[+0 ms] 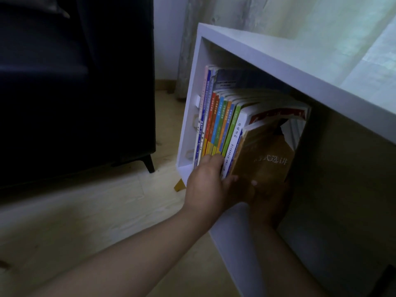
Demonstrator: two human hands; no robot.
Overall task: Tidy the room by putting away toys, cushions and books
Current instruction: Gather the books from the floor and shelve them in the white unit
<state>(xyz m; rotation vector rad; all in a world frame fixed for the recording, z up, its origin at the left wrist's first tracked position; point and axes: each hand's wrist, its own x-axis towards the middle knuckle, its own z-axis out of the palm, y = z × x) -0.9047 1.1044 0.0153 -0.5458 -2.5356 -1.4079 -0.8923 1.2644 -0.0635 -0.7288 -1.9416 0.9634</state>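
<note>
standing rightmost in white shelf cubby, open room to its right: brown paperback book, right hand fingers gripping its bottom; left hand against colourful upright books, grip untellable.

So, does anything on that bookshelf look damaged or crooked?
Yes. The red-and-white book behind the brown book seems to have a torn cover, with a ragged edge. The row of colourful books fans out, and its right end seems to lean.
</note>
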